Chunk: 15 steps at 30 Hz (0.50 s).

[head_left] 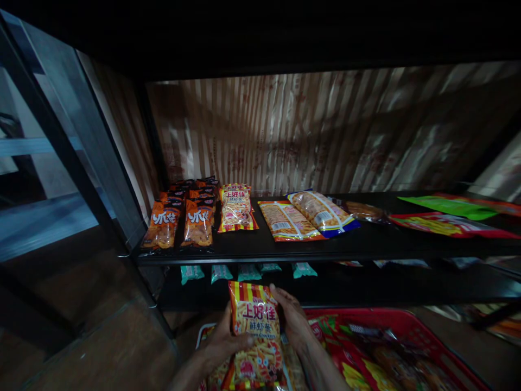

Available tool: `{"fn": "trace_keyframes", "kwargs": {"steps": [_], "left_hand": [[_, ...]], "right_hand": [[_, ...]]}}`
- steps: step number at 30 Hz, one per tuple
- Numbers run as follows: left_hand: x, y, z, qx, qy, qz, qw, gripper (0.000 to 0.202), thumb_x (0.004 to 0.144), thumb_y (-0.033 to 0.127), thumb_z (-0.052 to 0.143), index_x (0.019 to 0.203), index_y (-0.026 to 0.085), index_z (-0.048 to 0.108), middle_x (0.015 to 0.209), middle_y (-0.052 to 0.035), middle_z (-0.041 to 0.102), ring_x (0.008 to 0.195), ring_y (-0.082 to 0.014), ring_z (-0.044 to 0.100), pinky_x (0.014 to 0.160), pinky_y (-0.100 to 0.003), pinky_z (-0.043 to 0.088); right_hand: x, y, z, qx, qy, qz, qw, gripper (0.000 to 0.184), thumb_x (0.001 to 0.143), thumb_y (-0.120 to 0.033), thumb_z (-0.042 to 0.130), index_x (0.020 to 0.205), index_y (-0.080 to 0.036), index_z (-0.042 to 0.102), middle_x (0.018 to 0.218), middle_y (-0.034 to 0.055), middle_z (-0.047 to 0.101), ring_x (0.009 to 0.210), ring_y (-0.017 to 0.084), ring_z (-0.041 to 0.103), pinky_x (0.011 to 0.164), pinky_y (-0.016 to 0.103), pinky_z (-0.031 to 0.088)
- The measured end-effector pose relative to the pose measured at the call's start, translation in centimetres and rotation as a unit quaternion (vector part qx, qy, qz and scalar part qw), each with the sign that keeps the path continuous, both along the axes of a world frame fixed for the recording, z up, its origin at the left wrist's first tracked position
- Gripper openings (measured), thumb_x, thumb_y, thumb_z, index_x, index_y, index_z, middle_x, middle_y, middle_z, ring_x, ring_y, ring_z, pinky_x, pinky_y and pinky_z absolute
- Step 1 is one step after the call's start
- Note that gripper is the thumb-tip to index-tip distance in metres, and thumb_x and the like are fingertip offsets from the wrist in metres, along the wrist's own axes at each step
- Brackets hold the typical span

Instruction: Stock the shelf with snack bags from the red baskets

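Upright between my two hands is a red-and-yellow striped snack bag [257,326], its printed front facing me. My left hand [226,339] grips its left side, with the thumb across the front. Along the right edge, my right hand [293,320] closes on the same bag, fingers near its top corner. Beyond it on the black shelf stands a matching snack bag [237,209], with another just behind. Left of that are rows of orange-and-black snack bags [198,221]. Two clear-fronted snack bags lie flat to the right, one orange-edged [288,221] and one blue-edged [321,212].
Below my right arm, a red basket [407,320] holds several snack packets. A pale-rimmed basket [200,332] sits partly hidden under my hands. Teal packets [249,271] stand on the lower shelf. Green [448,206] and red [451,224] packets lie farther right. A black post [73,152] rises left.
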State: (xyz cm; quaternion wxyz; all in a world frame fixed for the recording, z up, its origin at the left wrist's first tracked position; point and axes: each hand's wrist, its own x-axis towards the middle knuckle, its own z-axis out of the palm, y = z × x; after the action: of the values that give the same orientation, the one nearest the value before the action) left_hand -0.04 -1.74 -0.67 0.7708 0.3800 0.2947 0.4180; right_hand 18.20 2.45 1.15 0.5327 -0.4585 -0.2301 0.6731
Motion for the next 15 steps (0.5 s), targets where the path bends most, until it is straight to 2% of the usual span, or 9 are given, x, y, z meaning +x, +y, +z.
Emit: {"fn": "trace_keyframes", "kwargs": {"steps": [10, 15], "left_hand": [[-0.1, -0.5, 1.5, -0.008, 0.025, 0.019, 0.999, 0.081, 0.062, 0.029, 0.079, 0.130, 0.020, 0.036, 0.117, -0.0136, 0.062, 0.106, -0.0307, 0.060, 0.094, -0.048, 0.043], [0.0, -0.5, 1.2, -0.023, 0.025, 0.028, 0.999, 0.085, 0.060, 0.027, 0.080, 0.131, 0.020, 0.034, 0.118, -0.0130, 0.061, 0.106, -0.0297, 0.059, 0.096, -0.048, 0.042]], "right_hand": [[0.2, 0.0, 0.6, -0.012, -0.022, -0.012, 1.000, 0.031, 0.050, -0.041, 0.083, 0.055, -0.017, 0.063, 0.052, -0.0005, 0.066, 0.046, 0.014, 0.057, 0.050, 0.027, 0.042], [0.1, 0.3, 0.6, -0.013, -0.037, -0.027, 0.999, 0.030, 0.050, -0.039, 0.083, 0.055, -0.017, 0.063, 0.052, 0.0000, 0.066, 0.046, 0.014, 0.057, 0.049, 0.027, 0.042]]}}
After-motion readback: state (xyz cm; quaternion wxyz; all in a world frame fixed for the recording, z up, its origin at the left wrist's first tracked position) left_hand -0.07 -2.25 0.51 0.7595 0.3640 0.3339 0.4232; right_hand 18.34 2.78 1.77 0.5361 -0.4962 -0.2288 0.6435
